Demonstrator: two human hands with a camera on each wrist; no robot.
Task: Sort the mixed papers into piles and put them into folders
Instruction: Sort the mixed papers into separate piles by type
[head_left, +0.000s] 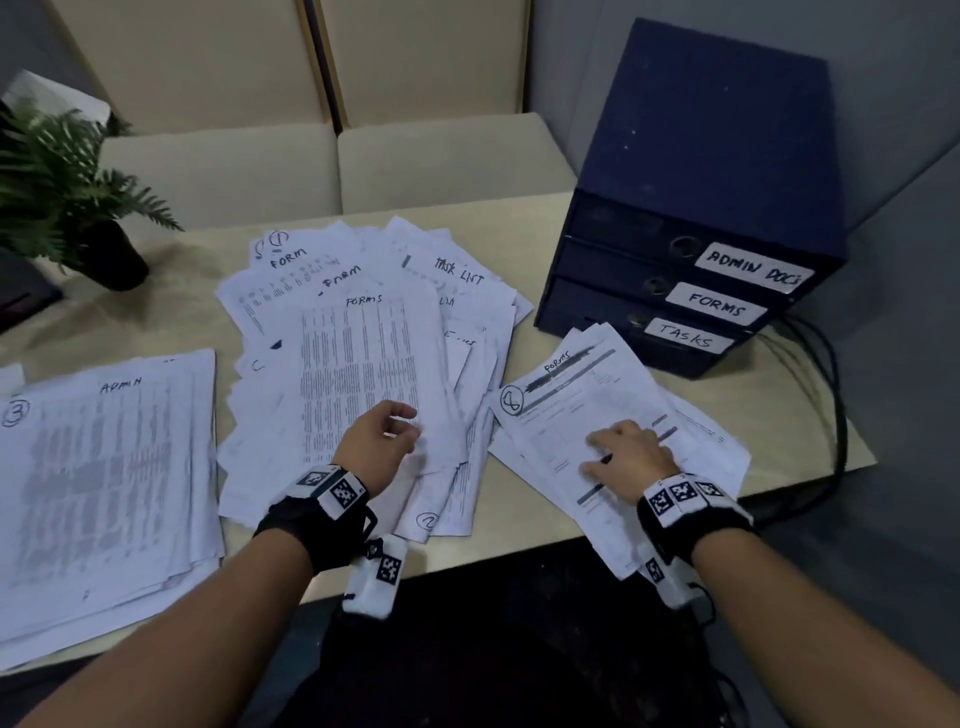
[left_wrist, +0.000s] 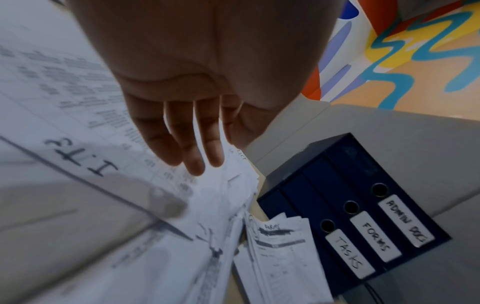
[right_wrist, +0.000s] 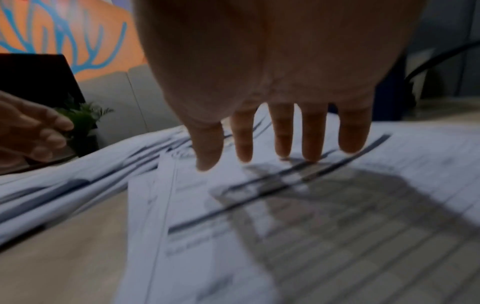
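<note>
A fanned heap of mixed papers (head_left: 363, 332) marked FORM, FORMS and TASK LIST covers the middle of the table. My left hand (head_left: 392, 431) hovers over its near part with fingers (left_wrist: 192, 152) relaxed and holding nothing. To the right lies a small pile headed FORMS (head_left: 582, 410); my right hand (head_left: 623, 449) rests flat on it, straight fingertips (right_wrist: 283, 144) touching the top sheet. An ADMIN pile (head_left: 109, 467) sits at the left. Three dark blue folders (head_left: 696, 228), labelled ADMIN DOCS, FORMS and TASKS, are stacked at the back right.
A potted fern (head_left: 78, 208) stands at the back left beside a dark flat object (head_left: 21, 296). Black cables (head_left: 826, 395) run down past the folders at the table's right edge. A cream sofa (head_left: 322, 166) sits behind the table (head_left: 530, 525).
</note>
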